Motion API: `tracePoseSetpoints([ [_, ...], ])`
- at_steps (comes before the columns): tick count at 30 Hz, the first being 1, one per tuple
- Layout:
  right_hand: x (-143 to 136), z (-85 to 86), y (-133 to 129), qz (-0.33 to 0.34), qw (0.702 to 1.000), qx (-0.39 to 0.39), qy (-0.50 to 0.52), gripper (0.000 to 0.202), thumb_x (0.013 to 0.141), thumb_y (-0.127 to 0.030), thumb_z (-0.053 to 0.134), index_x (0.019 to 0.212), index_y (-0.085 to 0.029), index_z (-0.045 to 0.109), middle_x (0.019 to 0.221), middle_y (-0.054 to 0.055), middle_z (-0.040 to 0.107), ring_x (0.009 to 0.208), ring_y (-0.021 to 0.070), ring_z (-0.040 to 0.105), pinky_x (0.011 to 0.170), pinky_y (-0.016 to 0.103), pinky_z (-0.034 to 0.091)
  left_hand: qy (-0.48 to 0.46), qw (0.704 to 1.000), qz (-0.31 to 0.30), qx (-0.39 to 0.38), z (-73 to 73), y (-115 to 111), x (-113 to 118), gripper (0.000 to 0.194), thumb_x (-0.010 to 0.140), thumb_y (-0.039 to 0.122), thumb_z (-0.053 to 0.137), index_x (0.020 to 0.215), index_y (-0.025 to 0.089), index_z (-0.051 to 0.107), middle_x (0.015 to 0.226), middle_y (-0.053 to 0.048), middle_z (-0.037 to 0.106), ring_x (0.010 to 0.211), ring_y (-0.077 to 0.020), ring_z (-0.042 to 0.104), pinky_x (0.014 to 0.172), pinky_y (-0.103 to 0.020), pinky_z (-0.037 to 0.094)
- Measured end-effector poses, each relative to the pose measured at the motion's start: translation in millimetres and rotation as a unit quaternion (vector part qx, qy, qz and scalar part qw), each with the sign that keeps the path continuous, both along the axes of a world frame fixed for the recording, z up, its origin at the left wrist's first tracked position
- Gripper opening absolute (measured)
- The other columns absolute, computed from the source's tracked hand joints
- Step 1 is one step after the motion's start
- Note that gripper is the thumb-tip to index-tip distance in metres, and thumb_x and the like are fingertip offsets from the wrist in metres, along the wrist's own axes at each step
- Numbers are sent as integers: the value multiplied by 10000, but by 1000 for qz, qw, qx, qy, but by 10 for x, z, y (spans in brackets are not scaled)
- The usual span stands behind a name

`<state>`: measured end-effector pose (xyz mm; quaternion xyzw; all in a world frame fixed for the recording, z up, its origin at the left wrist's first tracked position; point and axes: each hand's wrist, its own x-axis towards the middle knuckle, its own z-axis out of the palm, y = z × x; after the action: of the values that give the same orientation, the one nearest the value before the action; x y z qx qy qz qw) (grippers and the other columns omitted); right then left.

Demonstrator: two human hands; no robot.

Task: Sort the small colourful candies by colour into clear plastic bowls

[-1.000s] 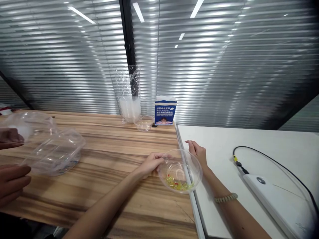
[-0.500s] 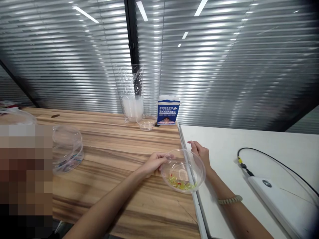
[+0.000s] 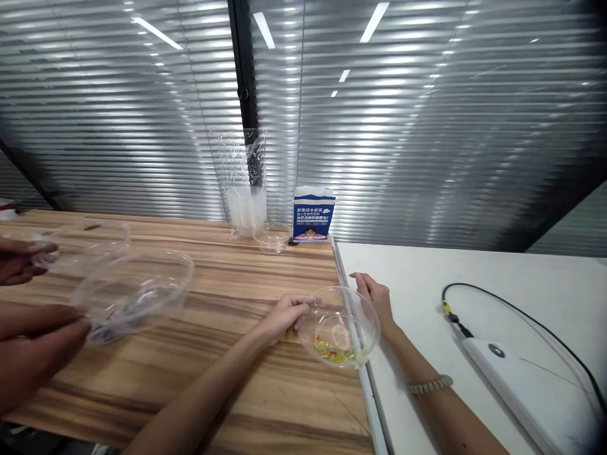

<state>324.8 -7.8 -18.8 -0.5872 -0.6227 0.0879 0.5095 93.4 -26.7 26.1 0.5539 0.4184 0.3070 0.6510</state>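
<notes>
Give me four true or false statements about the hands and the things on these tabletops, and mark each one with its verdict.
1. The left hand grips a clear, round plastic bowl at its rim. True.
2. That bowl is filled to the brim. False: small yellow-green and red pieces lie low in it.
3. The right hand holds a black cable. False: it is beside the bowl, over the smooth white tabletop.
4. A blue-and-white printed packet stands upright. True.

White Chinese lettering (image 3: 310, 213) on a blue package (image 3: 313, 222) reads "即便成本更高" and "用巴氏鲜奶做面包!"; smaller print there is illegible.
</notes>
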Motion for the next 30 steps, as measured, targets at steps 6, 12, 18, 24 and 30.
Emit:
tracePoseSetpoints([
  [6, -20, 7, -8, 4, 1000, -7, 8, 467, 920, -486, 364, 877, -153, 688, 562, 3, 573, 482, 131, 487, 515, 241, 364, -6, 1000, -1, 10, 7, -4, 12, 367, 625, 210, 543, 917, 154, 759, 784, -29, 691, 428, -26, 269, 400, -179, 224],
  [12, -14, 7, 2, 11, 1000, -11, -1, 469, 927, -478, 349, 897, -156, 688, 576, 8, 592, 496, 136, 503, 527, 242, 365, -15, 1000, 6, 8, 1, -2, 12, 365, 635, 181, 524, 913, 143, 758, 755, -18, 688, 406, -27, 271, 386, -187, 242],
  [18, -18, 14, 18, 15, 1000, -21, -1, 463, 926, -477, 339, 882, -167, 681, 648, 24, 641, 564, 152, 555, 582, 251, 383, -2, 999, 34, 3, -91, 79, 3, 370, 621, 244, 603, 938, 125, 752, 625, -5, 651, 386, -28, 258, 376, -190, 254],
  [24, -32, 64, 1, 25, 999, -31, 14, 459, 926, -481, 341, 893, -173, 679, 660, 28, 653, 587, 163, 573, 593, 254, 393, -9, 997, 73, 16, -89, 96, 1, 376, 619, 263, 636, 957, 142, 747, 853, -54, 723, 389, -11, 296, 391, -193, 249],
  [30, -41, 70, -6, 36, 999, -32, 5, 465, 933, -470, 323, 888, -172, 678, 696, 40, 672, 615, 172, 588, 613, 261, 394, 14, 992, 114, 45, -73, 101, 0, 354, 650, 369, 678, 917, 148, 752, 856, -54, 725, 394, -15, 312, 405, -202, 198],
])
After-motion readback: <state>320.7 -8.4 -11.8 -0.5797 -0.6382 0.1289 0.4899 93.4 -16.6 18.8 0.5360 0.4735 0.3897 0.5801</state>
